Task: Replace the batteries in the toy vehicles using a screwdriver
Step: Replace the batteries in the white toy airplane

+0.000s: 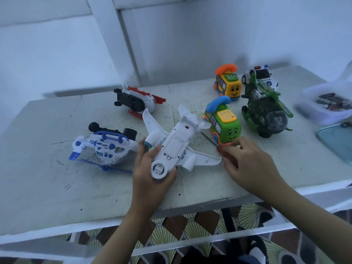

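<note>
The worn table [47, 187] carries the white airplane [177, 141], belly up, its battery cover [174, 147] apparently closed. The left hand [150, 174] grips the airplane's nose and steadies it. Just right of the airplane's wing, the right hand [247, 164] curls its fingers round the handle of the screwdriver [214, 142], whose shaft lies pointing toward the fuselage. The step looks like taking up the tool. Next the tip must find the cover screw, which is too small to make out.
</note>
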